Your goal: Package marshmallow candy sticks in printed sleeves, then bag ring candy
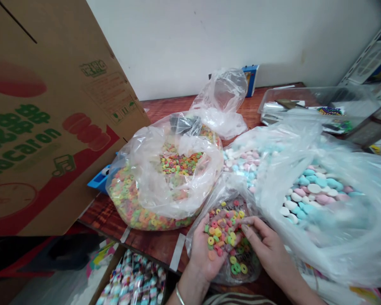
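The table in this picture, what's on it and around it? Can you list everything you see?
Cardboard macaron box: one, brown with red and green print, leaning at left.
Wooden table: one, reddish brown, under the bags.
Large clear bag of candy rings: one, multicoloured, middle of the table.
Clear bags of pastel sweets: apparently two, pink, white and blue, at right.
Small clear bag: one, holding multicoloured rings, under the hands.
Clear plastic tray: one, back right.
Small box: one, blue, by the wall.
Crate of wrapped candy sticks: one, multicoloured, below the table's front edge.
Silver bangle: one, on the left wrist.
Left hand: one, cupping coloured candy rings.
Right hand: one, fingers touching those rings.
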`<state>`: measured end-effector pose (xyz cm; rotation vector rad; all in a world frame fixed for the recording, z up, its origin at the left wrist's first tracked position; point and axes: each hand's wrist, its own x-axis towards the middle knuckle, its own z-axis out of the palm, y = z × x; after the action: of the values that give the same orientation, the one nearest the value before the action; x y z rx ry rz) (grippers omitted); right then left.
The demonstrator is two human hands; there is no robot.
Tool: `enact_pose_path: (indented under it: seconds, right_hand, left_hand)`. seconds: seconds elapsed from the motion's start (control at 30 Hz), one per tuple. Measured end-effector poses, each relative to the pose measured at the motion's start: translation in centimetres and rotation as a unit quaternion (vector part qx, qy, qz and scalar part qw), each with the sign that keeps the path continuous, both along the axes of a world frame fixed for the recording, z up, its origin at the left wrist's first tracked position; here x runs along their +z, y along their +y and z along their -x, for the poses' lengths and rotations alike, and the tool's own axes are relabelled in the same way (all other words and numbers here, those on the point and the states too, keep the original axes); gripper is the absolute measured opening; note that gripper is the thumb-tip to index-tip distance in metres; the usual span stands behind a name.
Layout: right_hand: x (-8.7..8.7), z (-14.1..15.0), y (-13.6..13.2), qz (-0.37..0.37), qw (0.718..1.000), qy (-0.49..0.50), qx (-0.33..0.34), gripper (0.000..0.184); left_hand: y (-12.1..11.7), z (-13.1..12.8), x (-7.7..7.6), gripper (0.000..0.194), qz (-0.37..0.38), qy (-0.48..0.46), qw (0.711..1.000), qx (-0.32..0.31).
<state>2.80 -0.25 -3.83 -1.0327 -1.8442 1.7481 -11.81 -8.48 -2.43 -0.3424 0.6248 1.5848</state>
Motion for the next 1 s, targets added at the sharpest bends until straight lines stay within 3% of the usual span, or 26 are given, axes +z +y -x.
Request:
enact_pose_path:
  seconds: [0.2, 0.37, 0.43, 0.5, 0.57, 0.63, 0.67, 0.73, 0.83, 0.9, 0.97, 1.0]
  right_hand:
    - [-0.2, 0.6, -0.2, -0.127, 0.991, -0.04, 0.028, 0.029]
    - [-0.1, 1.7, -0.1, -0.258, 0.956, -0.106, 0.087, 0.029]
    - [0.1, 2.0, 0.0, -0.257, 0.956, -0.104, 0.09, 0.023]
    - [0.4, 2.1, 0.1, -0.167, 0.982, -0.057, 0.061, 0.016]
    - [0.9, 1.9, 0.4, 0.019, 0.999, 0.026, 0.019, 0.02]
    - [1.3, 1.4, 0.8, 0.217, 0.969, 0.117, -0.006, 0.025]
    - [1.4, 1.2, 1.0, 0.283, 0.947, 0.153, -0.013, 0.027]
    - [1.4, 0.6, 1.3, 0.309, 0.934, 0.179, -0.015, 0.03]
    - [1.2, 0.1, 1.3, 0.202, 0.973, 0.109, 0.001, 0.035]
    - [0.9, 0.1, 0.8, 0.082, 0.995, 0.042, 0.029, 0.03]
    - [0.7, 0.3, 0.2, -0.071, 0.995, -0.029, 0.061, 0.023]
    - [0.6, 0.5, -0.1, -0.155, 0.982, -0.071, 0.077, 0.022]
  left_hand:
    - [0.0, -0.1, -0.3, 0.042, -0.019, -0.009, 1.0, 0.002]
    - [0.3, -0.3, -0.3, 0.044, -0.035, 0.002, 0.999, -0.01]
    - [0.3, -0.2, -0.2, 0.043, -0.035, -0.009, 0.999, -0.007]
    - [0.2, -0.1, -0.1, 0.041, -0.034, -0.025, 0.999, 0.002]
    - [0.0, 0.1, -0.1, 0.04, -0.031, -0.038, 0.999, 0.006]
    - [-0.1, 0.2, -0.1, 0.042, -0.027, -0.045, 0.999, 0.003]
    - [-0.2, 0.2, -0.2, 0.042, -0.025, -0.047, 0.999, 0.0]
    - [-0.3, 0.3, -0.4, 0.042, -0.024, -0.049, 0.998, 0.0]
    - [-0.2, 0.2, -0.6, 0.044, -0.025, -0.04, 0.999, 0.008]
    - [-0.1, 0.1, -0.6, 0.045, -0.026, -0.029, 0.999, 0.009]
    - [0.0, 0.0, -0.6, 0.047, -0.032, -0.016, 0.999, 0.005]
    - [0.0, -0.1, -0.5, 0.047, -0.037, -0.009, 0.999, 0.001]
